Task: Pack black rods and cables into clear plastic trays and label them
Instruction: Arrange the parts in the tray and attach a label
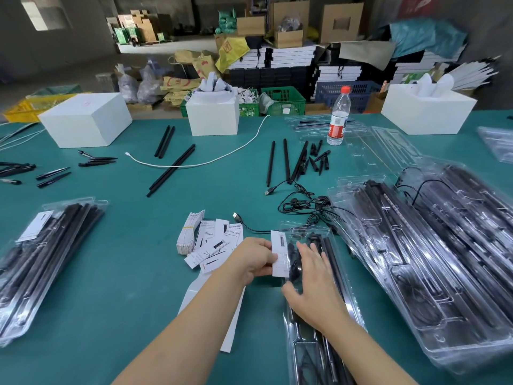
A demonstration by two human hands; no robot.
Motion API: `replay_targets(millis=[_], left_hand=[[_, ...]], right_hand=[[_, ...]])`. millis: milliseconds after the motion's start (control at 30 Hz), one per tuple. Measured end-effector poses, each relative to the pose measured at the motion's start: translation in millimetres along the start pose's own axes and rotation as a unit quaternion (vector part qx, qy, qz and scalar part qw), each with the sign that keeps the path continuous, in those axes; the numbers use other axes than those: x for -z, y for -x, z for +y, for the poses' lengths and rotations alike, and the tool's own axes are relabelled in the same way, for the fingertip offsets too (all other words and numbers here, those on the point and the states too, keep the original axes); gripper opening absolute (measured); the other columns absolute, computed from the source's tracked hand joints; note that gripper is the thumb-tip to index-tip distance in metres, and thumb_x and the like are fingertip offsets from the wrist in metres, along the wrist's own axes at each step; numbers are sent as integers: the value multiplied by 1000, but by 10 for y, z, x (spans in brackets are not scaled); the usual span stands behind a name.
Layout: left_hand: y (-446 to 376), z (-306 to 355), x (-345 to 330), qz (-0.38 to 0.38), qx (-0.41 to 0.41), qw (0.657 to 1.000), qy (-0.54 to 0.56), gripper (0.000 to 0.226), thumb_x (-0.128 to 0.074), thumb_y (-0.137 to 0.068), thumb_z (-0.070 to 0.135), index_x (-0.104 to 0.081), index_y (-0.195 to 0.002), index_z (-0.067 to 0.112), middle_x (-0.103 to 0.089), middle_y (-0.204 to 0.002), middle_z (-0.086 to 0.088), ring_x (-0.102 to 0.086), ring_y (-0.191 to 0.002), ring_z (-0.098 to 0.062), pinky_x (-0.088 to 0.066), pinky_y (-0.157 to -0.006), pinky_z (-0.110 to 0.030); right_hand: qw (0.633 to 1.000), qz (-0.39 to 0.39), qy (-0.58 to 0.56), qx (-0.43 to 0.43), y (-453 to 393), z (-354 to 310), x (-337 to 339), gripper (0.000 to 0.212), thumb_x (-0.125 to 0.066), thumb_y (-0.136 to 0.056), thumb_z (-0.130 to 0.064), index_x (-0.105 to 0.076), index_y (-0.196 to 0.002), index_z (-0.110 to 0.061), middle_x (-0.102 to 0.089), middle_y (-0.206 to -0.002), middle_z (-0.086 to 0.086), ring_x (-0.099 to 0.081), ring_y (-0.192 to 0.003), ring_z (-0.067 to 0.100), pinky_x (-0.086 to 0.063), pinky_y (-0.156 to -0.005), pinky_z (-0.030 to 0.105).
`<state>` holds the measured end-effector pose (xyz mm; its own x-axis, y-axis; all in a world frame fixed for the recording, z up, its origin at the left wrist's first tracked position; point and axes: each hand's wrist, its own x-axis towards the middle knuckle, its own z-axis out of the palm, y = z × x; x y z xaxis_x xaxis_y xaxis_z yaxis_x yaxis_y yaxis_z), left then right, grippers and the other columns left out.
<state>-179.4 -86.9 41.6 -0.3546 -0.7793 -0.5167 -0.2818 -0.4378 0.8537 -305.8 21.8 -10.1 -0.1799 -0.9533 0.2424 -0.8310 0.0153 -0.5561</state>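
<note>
A clear plastic tray (341,276) with black rods and a cable inside lies lengthwise in front of me on the green table (125,287). My left hand (254,258) pinches a white label card (279,252) against the tray's upper left edge. My right hand (313,284) lies flat on the tray, fingers spread, pressing it down. More label cards (211,243) lie scattered just left of my hands. Loose black cables (302,207) trail beyond the tray. Loose black rods (288,162) lie further back.
Stacks of filled clear trays sit at right (433,259) and at left (41,259). Three white boxes (86,120), a water bottle (338,118), a white cord (222,159) and more rods (172,168) occupy the far table. Crates and cartons stand behind.
</note>
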Motion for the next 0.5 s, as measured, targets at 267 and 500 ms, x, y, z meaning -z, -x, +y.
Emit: replay_targets(millis=[267, 500], left_hand=[[25, 82, -108, -32, 27, 999, 23, 25, -49, -90, -4, -71, -100, -1, -75, -86, -13, -72, -74, -21, -62, -72, -33], [-46, 133, -44, -48, 40, 998, 2, 22, -70, -89, 17, -73, -103, 0, -76, -93, -19, -75, -81, -30, -62, -81, -41]], right_hand=[[1000, 3, 1, 0, -6, -13, 6, 81, -44, -81, -41, -23, -154, -15, -29, -159, 1, -6, -153, 17, 3, -124, 32], [1000, -6, 28, -1, -13, -12, -6, 84, -42, -80, -44, -21, -155, -12, -23, -161, 2, -2, -153, 16, 7, -123, 31]])
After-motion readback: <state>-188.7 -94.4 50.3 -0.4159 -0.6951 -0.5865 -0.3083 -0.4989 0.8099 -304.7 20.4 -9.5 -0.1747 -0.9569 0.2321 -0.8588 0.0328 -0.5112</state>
